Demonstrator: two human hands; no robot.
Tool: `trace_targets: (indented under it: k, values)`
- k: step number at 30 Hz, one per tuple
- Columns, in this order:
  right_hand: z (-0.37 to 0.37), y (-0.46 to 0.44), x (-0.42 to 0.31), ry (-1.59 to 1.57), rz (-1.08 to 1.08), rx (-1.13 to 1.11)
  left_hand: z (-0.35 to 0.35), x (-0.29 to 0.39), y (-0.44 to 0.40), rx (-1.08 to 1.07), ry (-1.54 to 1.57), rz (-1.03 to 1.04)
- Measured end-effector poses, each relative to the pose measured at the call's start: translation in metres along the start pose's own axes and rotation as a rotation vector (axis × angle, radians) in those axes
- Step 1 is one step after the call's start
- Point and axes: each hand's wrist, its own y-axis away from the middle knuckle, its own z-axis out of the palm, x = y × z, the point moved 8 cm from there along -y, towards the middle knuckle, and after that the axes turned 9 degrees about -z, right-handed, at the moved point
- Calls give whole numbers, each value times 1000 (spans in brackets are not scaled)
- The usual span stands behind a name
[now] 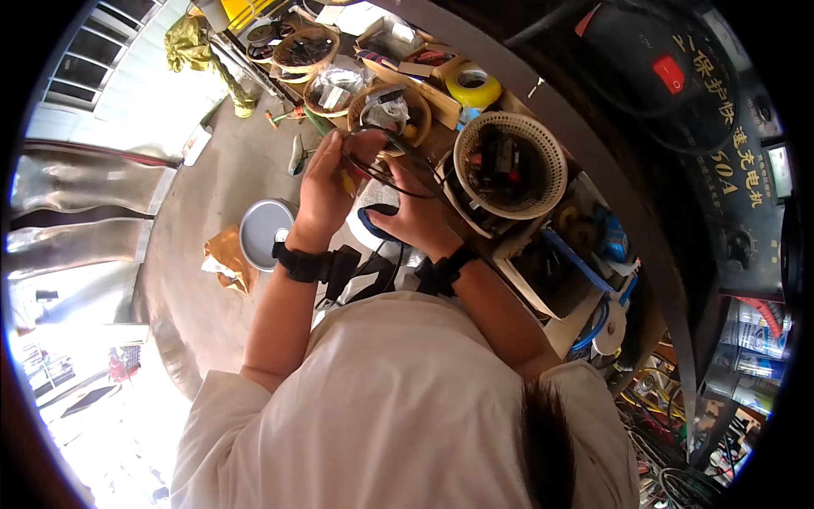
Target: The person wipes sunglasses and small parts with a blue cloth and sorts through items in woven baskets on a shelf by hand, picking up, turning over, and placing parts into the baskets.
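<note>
A thin black cable [414,153] runs in loops between my two hands, in front of my chest. My left hand [324,188] is raised with its fingers closed around one end of the cable. Something small, red and yellow, shows at its palm, too small to name. My right hand [421,219] is bent around the cable's other side, thumb apart from the fingers. A dark blue-black piece [378,222] lies by the right thumb; I cannot tell whether it is gripped. Both wrists wear black straps.
To the right, a cream plastic basket [555,170] holds dark parts. Several wicker baskets [303,51] and a yellow tape roll [473,85] stand farther back. A grey round bucket [254,237] and brown paper [227,261] are on the floor, left. A black machine [721,246] stands far right.
</note>
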Motion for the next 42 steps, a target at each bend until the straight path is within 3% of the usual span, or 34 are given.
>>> trace_targets:
  k: [2,3,7,8,11,12,19,22,26,29,32,38,42]
  values:
    - [7,-3,6,51,-18,3,6,2,-2,-80,15,77]
    - [9,-5,6,77,-26,5,2,-2,-6,-34,97,19]
    - [24,-1,54,94,243,-131,-9,3,-15,61,226,-11]
    - [19,-1,56,82,166,12,-12,5,-14,85,243,-3]
    - [4,-5,46,2,196,55,-35,15,-8,235,-22,-55]
    - [2,-8,42,-25,180,53,-42,21,-8,307,-84,10]
    - [-18,-21,8,30,-68,194,-66,31,-9,386,-547,87]
    - [-15,-24,5,-90,-42,195,-61,18,-14,178,-416,88]
    - [2,-18,17,-173,81,60,-50,-4,-14,132,-214,-36]
    - [8,-18,16,-272,122,1,-34,-11,-15,107,-416,-15]
    - [8,-19,18,-325,55,83,-26,-13,-14,67,-370,-78]
    - [4,-19,21,-389,202,74,-21,-25,-15,-91,-641,-121]
    - [-6,-19,31,-106,169,149,-42,-39,-20,-62,-571,-260]
